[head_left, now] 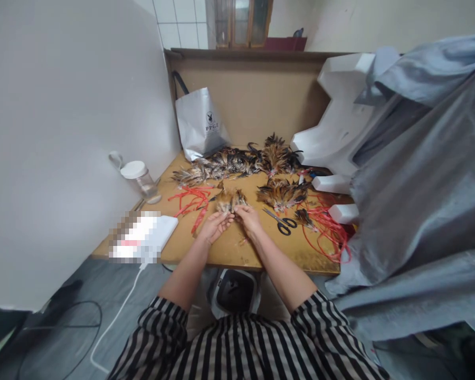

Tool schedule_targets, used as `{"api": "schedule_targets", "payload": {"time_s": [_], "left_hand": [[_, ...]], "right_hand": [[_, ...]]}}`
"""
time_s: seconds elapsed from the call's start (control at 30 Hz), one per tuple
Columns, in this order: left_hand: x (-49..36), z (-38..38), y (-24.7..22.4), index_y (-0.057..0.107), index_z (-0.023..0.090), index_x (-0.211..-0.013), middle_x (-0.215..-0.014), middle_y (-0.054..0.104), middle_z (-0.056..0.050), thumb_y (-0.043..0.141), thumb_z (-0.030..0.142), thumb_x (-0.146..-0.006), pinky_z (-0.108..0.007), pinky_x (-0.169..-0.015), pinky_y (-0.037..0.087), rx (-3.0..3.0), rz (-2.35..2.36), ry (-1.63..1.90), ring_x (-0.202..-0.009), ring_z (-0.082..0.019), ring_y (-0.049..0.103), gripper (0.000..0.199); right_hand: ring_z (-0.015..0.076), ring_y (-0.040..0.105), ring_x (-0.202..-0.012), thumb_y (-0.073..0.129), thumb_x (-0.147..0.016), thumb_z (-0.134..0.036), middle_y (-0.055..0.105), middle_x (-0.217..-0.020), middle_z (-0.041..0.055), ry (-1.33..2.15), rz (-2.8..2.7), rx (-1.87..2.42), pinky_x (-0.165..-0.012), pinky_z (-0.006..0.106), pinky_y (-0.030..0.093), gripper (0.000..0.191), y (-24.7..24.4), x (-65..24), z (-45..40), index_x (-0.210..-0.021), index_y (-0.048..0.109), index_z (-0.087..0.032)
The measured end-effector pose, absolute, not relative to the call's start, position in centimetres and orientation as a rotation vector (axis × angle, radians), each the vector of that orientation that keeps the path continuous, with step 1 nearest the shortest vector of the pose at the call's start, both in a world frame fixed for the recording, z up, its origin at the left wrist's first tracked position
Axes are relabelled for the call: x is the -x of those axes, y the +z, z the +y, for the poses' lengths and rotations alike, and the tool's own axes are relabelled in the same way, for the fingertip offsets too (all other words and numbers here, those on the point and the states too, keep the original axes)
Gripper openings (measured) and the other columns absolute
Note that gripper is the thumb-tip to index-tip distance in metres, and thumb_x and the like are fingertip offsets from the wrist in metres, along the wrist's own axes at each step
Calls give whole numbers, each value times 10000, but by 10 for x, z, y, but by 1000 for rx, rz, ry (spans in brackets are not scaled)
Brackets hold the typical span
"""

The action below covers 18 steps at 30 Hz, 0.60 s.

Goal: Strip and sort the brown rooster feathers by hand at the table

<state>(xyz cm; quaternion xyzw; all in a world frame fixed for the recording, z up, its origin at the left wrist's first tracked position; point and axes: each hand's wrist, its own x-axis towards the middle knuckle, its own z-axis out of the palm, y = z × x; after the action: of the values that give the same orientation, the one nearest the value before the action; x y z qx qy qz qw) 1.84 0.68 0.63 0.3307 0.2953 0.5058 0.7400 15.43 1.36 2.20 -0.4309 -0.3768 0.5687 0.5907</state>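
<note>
Near the front middle of the wooden table (221,252), my left hand (217,226) pinches the base of a small bunch of brown feathers (224,201). My right hand (247,218) is closed beside it, its fingertips on the feathers at the bunch's right side. The two hands nearly touch. Black-handled scissors (282,222) lie to the right of my right hand. Red plastic strips (193,199) lie left of the bunch, and a tangle of red strips (328,227) is at the right edge. A tied feather bundle (282,194) rests behind the scissors.
A long feather pile (229,163) runs along the back, before a silver bag (200,124). A clear jar (142,182) and a white device with a cable (167,232) are at left. White foam (334,116) and grey cloth (427,184) border the right. A bin (234,293) stands below.
</note>
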Motion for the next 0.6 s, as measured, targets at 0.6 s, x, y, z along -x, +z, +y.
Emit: {"api": "schedule_targets", "payload": {"time_s": [0.6], "left_hand": [[-24,10,3,628,91,-773,-679,641,-47,657,149,-693,-163,-599,441,-658,711,1234,-628,-74,592,103]], "right_hand": [[121,529,-634,606,-632,-347,594,-642,-4,1155,-1124,988,-681,258,435,191,15,-143,20,-681,615,-163]]}}
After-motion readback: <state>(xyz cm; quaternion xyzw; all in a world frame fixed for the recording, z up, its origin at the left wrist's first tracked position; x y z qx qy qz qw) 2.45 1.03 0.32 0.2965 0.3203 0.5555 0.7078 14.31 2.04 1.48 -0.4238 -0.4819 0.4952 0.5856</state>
